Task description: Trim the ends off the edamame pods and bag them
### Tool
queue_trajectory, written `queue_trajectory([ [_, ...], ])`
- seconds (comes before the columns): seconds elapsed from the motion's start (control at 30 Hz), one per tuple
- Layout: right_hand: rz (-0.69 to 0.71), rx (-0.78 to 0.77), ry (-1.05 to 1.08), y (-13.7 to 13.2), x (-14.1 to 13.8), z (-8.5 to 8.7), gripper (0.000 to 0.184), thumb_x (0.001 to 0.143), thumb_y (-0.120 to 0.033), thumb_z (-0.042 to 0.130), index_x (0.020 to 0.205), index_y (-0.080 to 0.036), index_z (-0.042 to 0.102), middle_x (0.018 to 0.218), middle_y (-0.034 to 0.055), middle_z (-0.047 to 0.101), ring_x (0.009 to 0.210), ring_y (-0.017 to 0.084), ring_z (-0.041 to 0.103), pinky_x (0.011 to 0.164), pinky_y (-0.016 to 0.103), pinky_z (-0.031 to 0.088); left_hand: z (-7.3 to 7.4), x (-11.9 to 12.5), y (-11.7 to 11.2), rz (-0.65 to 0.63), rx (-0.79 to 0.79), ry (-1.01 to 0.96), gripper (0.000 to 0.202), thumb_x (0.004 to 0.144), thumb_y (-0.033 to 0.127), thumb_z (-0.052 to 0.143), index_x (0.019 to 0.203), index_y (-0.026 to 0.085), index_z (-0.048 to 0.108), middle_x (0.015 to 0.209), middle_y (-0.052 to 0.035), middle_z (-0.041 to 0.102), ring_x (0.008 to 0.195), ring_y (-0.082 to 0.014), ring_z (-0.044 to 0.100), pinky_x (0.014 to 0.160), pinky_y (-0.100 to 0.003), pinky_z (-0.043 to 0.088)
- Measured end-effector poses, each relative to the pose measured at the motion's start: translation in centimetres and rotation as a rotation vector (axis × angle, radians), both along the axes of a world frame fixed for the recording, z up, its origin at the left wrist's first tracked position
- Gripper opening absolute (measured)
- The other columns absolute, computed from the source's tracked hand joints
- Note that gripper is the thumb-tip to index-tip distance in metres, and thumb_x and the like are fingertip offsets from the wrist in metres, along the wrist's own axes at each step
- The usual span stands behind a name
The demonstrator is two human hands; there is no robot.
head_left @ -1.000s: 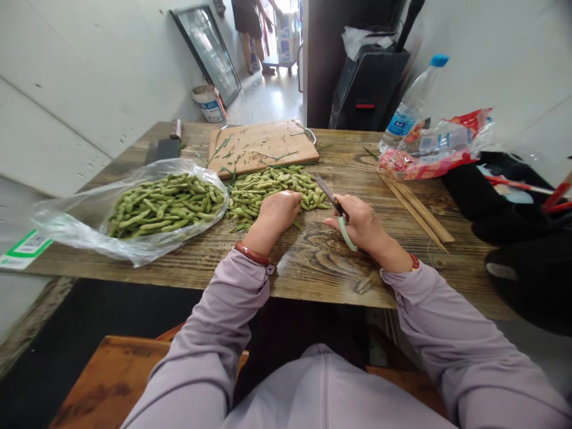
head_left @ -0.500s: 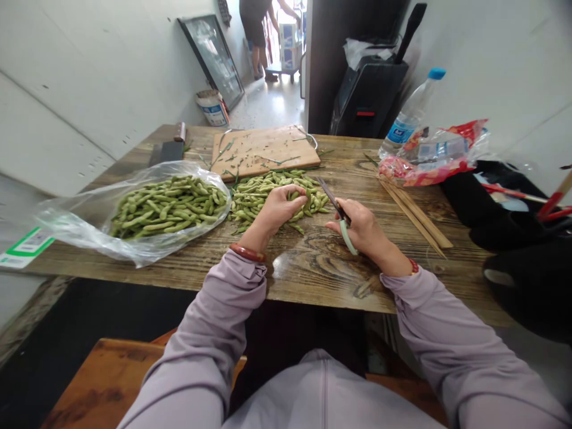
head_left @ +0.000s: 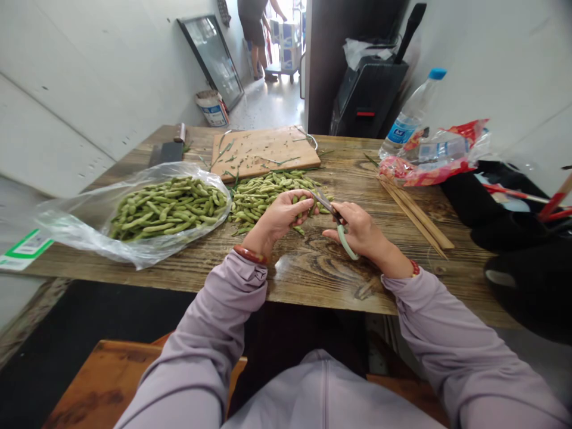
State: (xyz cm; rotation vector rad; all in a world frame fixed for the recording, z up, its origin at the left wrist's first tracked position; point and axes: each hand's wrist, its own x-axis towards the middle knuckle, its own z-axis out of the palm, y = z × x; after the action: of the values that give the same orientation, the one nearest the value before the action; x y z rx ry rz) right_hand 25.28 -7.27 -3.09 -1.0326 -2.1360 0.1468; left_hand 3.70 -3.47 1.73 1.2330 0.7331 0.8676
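My left hand [head_left: 286, 215] is closed on green soybean pods [head_left: 311, 205], partly hidden by the fingers. My right hand [head_left: 360, 227] grips a pair of scissors [head_left: 347, 243] by the pale green handles. Their blades reach left to the pods at my left fingertips; whether they touch one I cannot tell. Behind and beside my left hand, a loose heap of pods [head_left: 254, 199] lies on the wooden table [head_left: 308, 280]. To the left, a clear plastic bag [head_left: 89, 220] lies open with many more pods [head_left: 170, 208] in it.
Behind the heap lies a cutting board [head_left: 263, 149] with green scraps; a cleaver [head_left: 172, 152] is at its left. On the right are wooden chopsticks [head_left: 415, 214], a water bottle [head_left: 404, 122], red-printed packaging [head_left: 438, 158] and a black holder [head_left: 496, 208]. Beyond, a person [head_left: 254, 30] stands beside a loaded trolley [head_left: 283, 70].
My left hand has moved slightly right and toward me with the pods. The scissors' blades now meet the area at its fingertips. The boxes on the distant trolley look slightly shifted.
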Motion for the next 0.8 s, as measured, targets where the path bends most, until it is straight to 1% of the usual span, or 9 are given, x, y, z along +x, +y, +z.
queue_trajectory([
  [0.13, 0.002, -0.012, -0.017, -0.05, -0.01, 0.18, 0.061, 0.090, -0.066, 0.058, 0.127, -0.018, 0.057, 0.094, 0.0109, 0.066, 0.083, 0.028, 0.060, 0.078, 0.045, 0.053, -0.07, 0.15, -0.09, 0.042, 0.047, 0.075, 0.026, 0.078, 0.036, 0.076, 0.083, 0.013, 0.067, 0.069, -0.0013, 0.065, 0.042, -0.0026, 0.041, 0.039, -0.017, 0.026],
  [0.27, 0.001, -0.018, -0.027, -0.12, 0.01, 0.20, 0.060, 0.089, -0.067, 0.058, 0.125, -0.019, 0.059, 0.095, 0.0111, 0.066, 0.085, 0.029, 0.060, 0.079, 0.046, 0.053, -0.26, 0.53, -0.18, 0.131, 0.158, 0.217, 0.020, 0.075, 0.029, 0.076, 0.085, 0.012, 0.073, 0.063, 0.0019, 0.060, 0.045, -0.0040, 0.041, 0.041, -0.017, 0.031],
  [0.37, -0.005, -0.015, -0.032, -0.17, 0.04, 0.20, 0.060, 0.089, -0.067, 0.058, 0.125, -0.019, 0.059, 0.097, 0.0118, 0.067, 0.089, 0.030, 0.061, 0.081, 0.047, 0.053, -0.28, 0.73, -0.32, 0.141, 0.197, 0.277, 0.019, 0.074, 0.027, 0.076, 0.086, 0.013, 0.074, 0.062, 0.0035, 0.057, 0.045, -0.0040, 0.040, 0.040, -0.017, 0.031],
  [0.43, 0.000, -0.012, -0.028, -0.18, 0.05, 0.24, 0.059, 0.090, -0.066, 0.057, 0.125, -0.019, 0.059, 0.097, 0.0117, 0.067, 0.090, 0.030, 0.061, 0.082, 0.047, 0.053, -0.14, 0.71, -0.43, 0.121, 0.191, 0.265, 0.019, 0.075, 0.028, 0.076, 0.086, 0.012, 0.074, 0.063, 0.0032, 0.057, 0.045, -0.0038, 0.039, 0.040, -0.017, 0.031],
  [0.57, 0.033, -0.014, -0.002, -0.19, 0.06, 0.50, 0.054, 0.091, -0.061, 0.061, 0.125, -0.018, 0.059, 0.092, 0.0099, 0.067, 0.086, 0.029, 0.061, 0.079, 0.045, 0.053, 0.21, 0.37, -0.57, -0.012, 0.124, 0.158, 0.031, 0.080, 0.039, 0.075, 0.089, 0.010, 0.071, 0.073, -0.0024, 0.066, 0.045, -0.0029, 0.039, 0.039, -0.018, 0.028],
  [0.63, 0.046, -0.031, 0.006, -0.21, 0.06, 0.69, 0.051, 0.090, -0.058, 0.063, 0.123, -0.019, 0.059, 0.091, 0.0092, 0.067, 0.085, 0.028, 0.061, 0.079, 0.044, 0.052, 0.18, 0.24, -0.52, -0.057, 0.086, 0.101, 0.034, 0.079, 0.042, 0.077, 0.089, 0.010, 0.070, 0.077, -0.0044, 0.068, 0.044, -0.0020, 0.038, 0.039, -0.018, 0.026],
  [0.73, 0.060, -0.053, 0.011, -0.22, 0.08, 0.86, 0.046, 0.090, -0.056, 0.065, 0.119, -0.021, 0.061, 0.093, 0.0090, 0.067, 0.084, 0.027, 0.061, 0.080, 0.043, 0.052, -0.20, 0.22, -0.30, -0.081, 0.018, 0.026, 0.036, 0.074, 0.041, 0.081, 0.087, 0.010, 0.069, 0.075, -0.0035, 0.067, 0.042, -0.0012, 0.038, 0.040, -0.018, 0.025],
  [0.8, 0.061, -0.049, 0.014, -0.18, 0.12, 0.82, 0.047, 0.090, -0.057, 0.065, 0.120, -0.021, 0.061, 0.094, 0.0092, 0.067, 0.084, 0.027, 0.061, 0.080, 0.043, 0.052, -0.49, 0.27, -0.13, -0.091, -0.027, -0.004, 0.037, 0.072, 0.041, 0.083, 0.086, 0.010, 0.069, 0.072, -0.0022, 0.066, 0.042, -0.0015, 0.039, 0.040, -0.018, 0.025],
])
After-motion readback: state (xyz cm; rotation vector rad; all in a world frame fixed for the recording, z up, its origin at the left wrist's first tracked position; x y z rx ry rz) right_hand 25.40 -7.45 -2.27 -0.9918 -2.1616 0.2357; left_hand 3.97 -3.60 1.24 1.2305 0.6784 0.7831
